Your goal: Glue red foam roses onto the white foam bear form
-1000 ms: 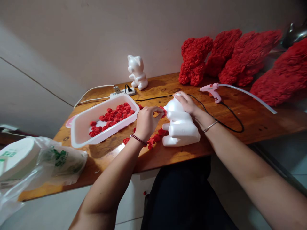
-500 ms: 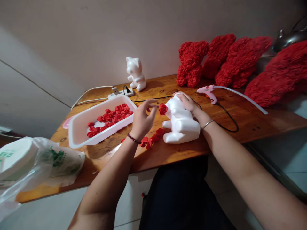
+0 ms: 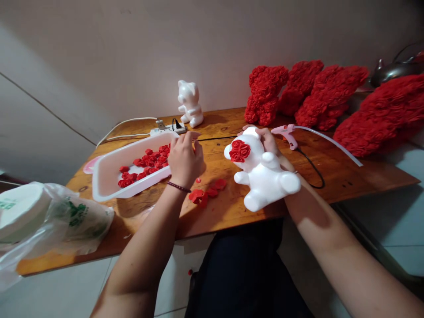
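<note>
Head view: my right fingers [image 3: 266, 138] clamp the white foam bear [image 3: 265, 183] behind its head, light, stiff and easily dented, while my left fingers [image 3: 185, 138] bunch together by the white plastic tray [image 3: 132, 187].

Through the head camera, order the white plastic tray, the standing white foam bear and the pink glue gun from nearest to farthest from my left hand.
From your left hand:
1. White plastic tray, just to its left.
2. Standing white foam bear, ahead at the table's back.
3. Pink glue gun, far right.
</note>
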Motion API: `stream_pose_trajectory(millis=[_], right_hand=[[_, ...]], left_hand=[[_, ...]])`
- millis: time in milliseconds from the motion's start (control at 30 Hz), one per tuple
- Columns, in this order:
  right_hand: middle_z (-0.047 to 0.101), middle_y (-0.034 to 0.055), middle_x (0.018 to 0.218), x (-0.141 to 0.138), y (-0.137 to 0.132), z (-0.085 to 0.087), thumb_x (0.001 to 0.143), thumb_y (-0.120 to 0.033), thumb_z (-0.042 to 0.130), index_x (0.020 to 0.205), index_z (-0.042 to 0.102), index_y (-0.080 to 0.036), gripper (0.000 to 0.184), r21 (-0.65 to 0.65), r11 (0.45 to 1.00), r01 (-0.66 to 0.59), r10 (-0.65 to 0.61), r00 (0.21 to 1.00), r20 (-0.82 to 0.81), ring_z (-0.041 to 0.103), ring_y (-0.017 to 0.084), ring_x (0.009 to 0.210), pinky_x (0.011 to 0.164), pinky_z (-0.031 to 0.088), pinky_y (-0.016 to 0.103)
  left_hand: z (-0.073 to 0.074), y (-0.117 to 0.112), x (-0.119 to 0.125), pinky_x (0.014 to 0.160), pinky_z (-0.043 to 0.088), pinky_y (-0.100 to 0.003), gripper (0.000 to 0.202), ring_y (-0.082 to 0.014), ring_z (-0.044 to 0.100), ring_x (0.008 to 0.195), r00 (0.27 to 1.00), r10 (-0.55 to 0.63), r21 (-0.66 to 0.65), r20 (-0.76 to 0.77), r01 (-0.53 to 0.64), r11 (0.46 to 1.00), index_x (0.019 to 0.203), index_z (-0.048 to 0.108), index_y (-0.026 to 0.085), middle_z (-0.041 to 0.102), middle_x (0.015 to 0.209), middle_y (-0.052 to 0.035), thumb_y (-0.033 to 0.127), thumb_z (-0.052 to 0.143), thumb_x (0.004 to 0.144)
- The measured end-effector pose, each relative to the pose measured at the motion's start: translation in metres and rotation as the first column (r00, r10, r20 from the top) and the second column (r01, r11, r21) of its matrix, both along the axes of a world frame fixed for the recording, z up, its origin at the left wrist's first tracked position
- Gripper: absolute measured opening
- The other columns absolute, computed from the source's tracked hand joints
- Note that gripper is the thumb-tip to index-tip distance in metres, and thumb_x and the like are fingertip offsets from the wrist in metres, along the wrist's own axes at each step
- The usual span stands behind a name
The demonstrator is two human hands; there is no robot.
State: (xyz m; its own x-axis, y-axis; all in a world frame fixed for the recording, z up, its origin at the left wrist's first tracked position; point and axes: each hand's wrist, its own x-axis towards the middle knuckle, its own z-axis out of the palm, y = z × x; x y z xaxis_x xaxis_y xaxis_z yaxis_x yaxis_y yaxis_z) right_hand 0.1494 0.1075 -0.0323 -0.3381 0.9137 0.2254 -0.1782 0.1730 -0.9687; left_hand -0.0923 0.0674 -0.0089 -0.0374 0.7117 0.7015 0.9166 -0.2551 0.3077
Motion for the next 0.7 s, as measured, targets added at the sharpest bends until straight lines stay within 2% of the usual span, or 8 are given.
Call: stream_pose_trajectory(millis=[33,100,200,300,367,467,600,700], right_hand=[[0.067,0.0016,0.112,0.001,0.000,0.000,0.088,-0.063,0.040,0.113,0.052,-0.034,0.040,-0.021,1.000,-0.019,0.018,0.998,-0.068,0.063,0.022,0.094,0.083,0.053,0.038],[0.068,0.0024,0.109,0.001,0.000,0.001,0.088,-0.054,0.046,0.109,0.054,-0.031,0.033,-0.035,0.998,-0.048,0.042,0.988,-0.151,0.062,0.021,0.088,0.077,0.052,0.036],[0.068,0.0031,0.100,0.001,-0.003,0.003,0.087,-0.044,0.051,0.107,0.056,-0.026,0.027,0.023,0.999,-0.029,0.030,0.997,-0.067,0.059,0.018,0.077,0.067,0.047,0.031],[0.068,0.0026,0.096,-0.002,-0.011,0.009,0.087,-0.042,0.053,0.107,0.057,-0.024,0.027,0.070,0.998,0.001,-0.005,0.998,0.060,0.057,0.017,0.072,0.061,0.043,0.029],[0.068,0.0030,0.097,-0.004,-0.018,0.015,0.087,-0.044,0.053,0.106,0.056,-0.024,0.028,0.054,0.999,0.003,-0.009,0.995,0.101,0.058,0.018,0.074,0.060,0.044,0.029],[0.066,0.0039,0.098,-0.008,-0.024,0.021,0.084,-0.046,0.056,0.103,0.055,-0.022,0.030,0.023,1.000,0.010,-0.013,0.992,0.128,0.058,0.017,0.077,0.063,0.046,0.029],[0.064,0.0028,0.097,-0.011,-0.025,0.022,0.085,-0.046,0.056,0.104,0.057,-0.022,0.030,0.023,1.000,0.021,-0.025,0.987,0.156,0.055,0.016,0.075,0.065,0.045,0.028],[0.063,0.0023,0.096,-0.012,-0.025,0.017,0.087,-0.047,0.054,0.104,0.057,-0.023,0.029,0.025,1.000,-0.001,-0.004,0.982,0.190,0.055,0.016,0.076,0.065,0.045,0.028]], left_hand=[[0.003,0.004,-0.012,0.097,0.050,-0.044,0.030,-0.0308,0.064,0.108,0.996,0.074,-0.121,-0.054,-0.080,0.989,0.109,0.072,0.020,0.075,0.106,-0.0108,0.019,0.049,0.091],[0.011,0.012,-0.039,0.099,0.048,-0.050,0.034,-0.0363,0.064,0.111,0.964,0.211,-0.325,-0.163,-0.254,0.911,0.111,0.074,0.019,0.075,0.107,-0.0154,0.019,0.047,0.091],[0.021,0.018,-0.079,0.094,0.050,-0.056,0.037,-0.0430,0.064,0.114,0.874,0.430,-0.504,-0.225,-0.482,0.717,0.119,0.074,0.019,0.073,0.118,-0.0201,0.023,0.050,0.090],[0.026,0.020,-0.099,0.094,0.050,-0.057,0.041,-0.0447,0.063,0.118,0.818,0.513,-0.620,-0.260,-0.549,0.560,0.125,0.072,0.021,0.069,0.129,-0.0212,0.027,0.057,0.088],[0.024,0.021,-0.102,0.096,0.050,-0.056,0.041,-0.0431,0.063,0.120,0.828,0.496,-0.646,-0.261,-0.532,0.547,0.127,0.072,0.023,0.068,0.132,-0.0190,0.032,0.056,0.090],[0.015,0.026,-0.100,0.100,0.050,-0.053,0.045,-0.0401,0.063,0.122,0.884,0.387,-0.648,-0.263,-0.459,0.607,0.132,0.068,0.024,0.068,0.134,-0.0168,0.035,0.051,0.092],[0.006,0.035,-0.100,0.107,0.047,-0.048,0.056,-0.0362,0.062,0.127,0.943,0.196,-0.687,-0.269,-0.331,0.647,0.145,0.058,0.020,0.065,0.141,-0.0159,0.025,0.052,0.089],[0.006,0.036,-0.100,0.113,0.044,-0.039,0.052,-0.0291,0.061,0.129,0.970,0.065,-0.732,-0.232,-0.218,0.645,0.137,0.066,0.027,0.064,0.145,-0.0057,0.020,0.053,0.087]])
